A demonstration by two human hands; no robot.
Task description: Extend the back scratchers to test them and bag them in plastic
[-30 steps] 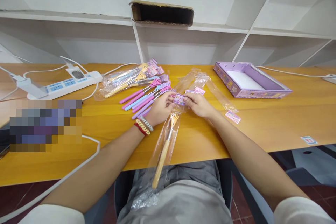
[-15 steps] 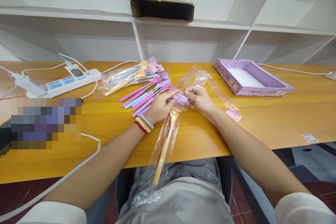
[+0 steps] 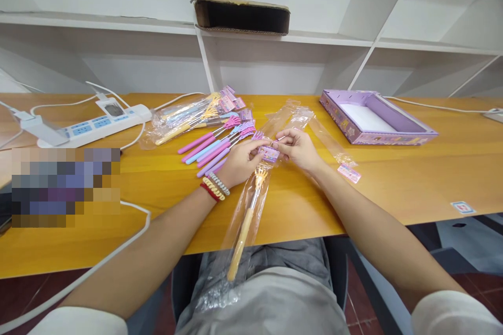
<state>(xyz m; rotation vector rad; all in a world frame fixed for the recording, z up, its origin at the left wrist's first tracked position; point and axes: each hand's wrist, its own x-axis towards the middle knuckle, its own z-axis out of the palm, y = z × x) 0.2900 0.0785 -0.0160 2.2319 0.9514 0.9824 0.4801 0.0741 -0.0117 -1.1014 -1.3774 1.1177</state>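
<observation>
Now left hand (image 3: 240,161) and right hand (image 3: 297,149) both pinching pink header card (image 3: 269,154) atop bagged back scratcher (image 3: 247,222).

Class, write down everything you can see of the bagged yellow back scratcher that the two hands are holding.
The yellow back scratcher has a small claw-shaped head, a thin metal-looking shaft and a pale yellow grip. It sits inside a long clear plastic sleeve with a pink printed label at the top. It lies slanted, head on the orange table, grip hanging past the near edge over the person's lap. The left hand and right hand pinch the sleeve's labelled top end.
</observation>
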